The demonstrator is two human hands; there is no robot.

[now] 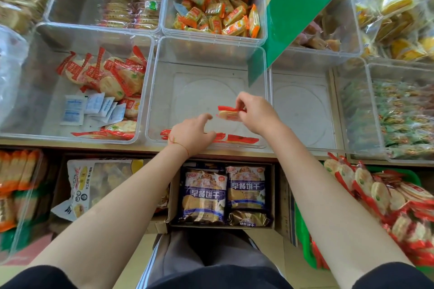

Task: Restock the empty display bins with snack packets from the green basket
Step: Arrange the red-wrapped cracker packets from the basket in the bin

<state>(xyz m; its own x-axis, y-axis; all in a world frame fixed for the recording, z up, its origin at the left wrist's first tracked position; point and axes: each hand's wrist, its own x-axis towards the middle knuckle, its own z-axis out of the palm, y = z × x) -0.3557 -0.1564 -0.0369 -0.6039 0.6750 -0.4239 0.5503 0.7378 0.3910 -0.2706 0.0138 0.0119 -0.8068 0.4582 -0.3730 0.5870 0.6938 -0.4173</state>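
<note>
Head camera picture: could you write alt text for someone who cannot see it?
A person's right hand pinches a red-wrapped rice cracker packet over a nearly empty clear display bin, while the left hand reaches in beside it holding nothing. A few red packets lie along the bin's near edge, and a green basket of the same crackers sits lower right.

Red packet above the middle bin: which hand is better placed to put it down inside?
The right hand. It already pinches the packet over the middle bin. The left hand holds nothing and hovers near the front wall.
</note>
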